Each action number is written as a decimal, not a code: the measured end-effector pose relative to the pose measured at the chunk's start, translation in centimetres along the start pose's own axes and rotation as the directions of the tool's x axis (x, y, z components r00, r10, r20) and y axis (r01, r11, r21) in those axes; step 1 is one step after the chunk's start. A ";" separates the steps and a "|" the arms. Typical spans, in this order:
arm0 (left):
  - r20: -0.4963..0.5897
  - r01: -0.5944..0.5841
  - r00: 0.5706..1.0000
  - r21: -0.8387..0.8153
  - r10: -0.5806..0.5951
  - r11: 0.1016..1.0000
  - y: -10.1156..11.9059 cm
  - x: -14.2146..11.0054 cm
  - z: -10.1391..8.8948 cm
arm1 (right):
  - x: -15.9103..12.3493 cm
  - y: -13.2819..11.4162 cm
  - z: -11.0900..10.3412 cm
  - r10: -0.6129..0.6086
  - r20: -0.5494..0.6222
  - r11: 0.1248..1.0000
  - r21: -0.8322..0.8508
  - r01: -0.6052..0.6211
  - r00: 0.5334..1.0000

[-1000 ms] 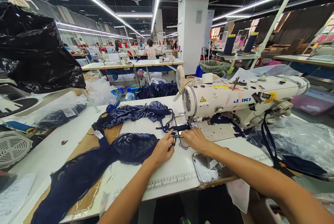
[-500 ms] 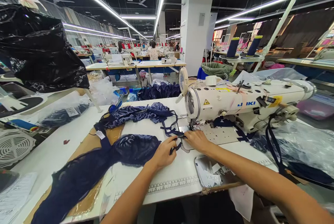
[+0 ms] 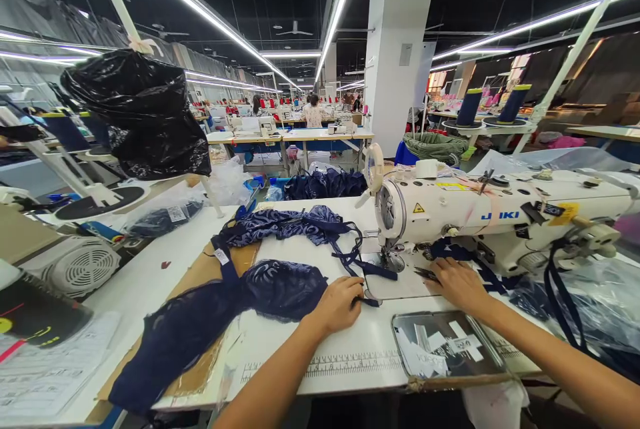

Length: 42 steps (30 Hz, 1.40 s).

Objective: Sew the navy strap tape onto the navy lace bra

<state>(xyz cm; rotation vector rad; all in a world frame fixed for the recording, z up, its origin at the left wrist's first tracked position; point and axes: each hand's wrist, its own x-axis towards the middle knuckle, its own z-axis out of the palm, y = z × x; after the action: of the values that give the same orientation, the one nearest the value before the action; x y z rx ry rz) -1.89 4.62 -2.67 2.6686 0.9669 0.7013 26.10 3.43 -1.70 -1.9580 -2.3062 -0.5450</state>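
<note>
A navy lace bra (image 3: 285, 287) lies spread on the white sewing table, its patterned upper part curving towards the machine. My left hand (image 3: 337, 305) is closed on a navy bra strap, with its end (image 3: 371, 301) poking out past the fingers. Another strap end (image 3: 383, 269) rests on the needle plate, just in front of the presser foot (image 3: 393, 261). To the right of the needle, my right hand (image 3: 457, 284) grips dark thread snips (image 3: 425, 273), their points towards the needle. The sewing machine (image 3: 450, 205) stands behind both hands.
A metal tray (image 3: 473, 369) of white labels sits at the table's front edge, beside a printed ruler (image 3: 355, 363). Brown card (image 3: 200, 362) lies under the bra. At left hangs a black plastic bag (image 3: 150, 109); clear plastic packing (image 3: 600, 282) is heaped at right.
My right hand has moved right, away from the strap by the needle, with the snips in it. My left hand stays near the strap. The view has shifted left.
</note>
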 end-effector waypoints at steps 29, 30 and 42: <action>-0.041 -0.340 0.384 -0.935 -0.922 -0.100 -0.3 -18.5 -3.1 | 17.1 -19.3 -2.4 -0.189 -0.199 0.957 0.182 0.226 0.962; -0.046 -0.352 0.378 -0.931 -0.925 -0.097 -0.7 -18.5 -2.8 | 17.7 -19.4 -2.3 -0.179 -0.158 0.960 0.188 0.207 0.971; -0.010 -0.458 0.336 -0.875 -0.942 -0.155 -4.1 -18.4 -2.1 | 18.3 -21.7 -1.8 -0.271 0.035 0.944 0.205 0.258 0.962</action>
<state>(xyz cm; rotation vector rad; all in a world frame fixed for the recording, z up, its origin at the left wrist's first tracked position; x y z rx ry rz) -17.52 -4.07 -8.92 0.2067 0.6677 1.7498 1.42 17.34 0.21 -1.6106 -2.5681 -0.2570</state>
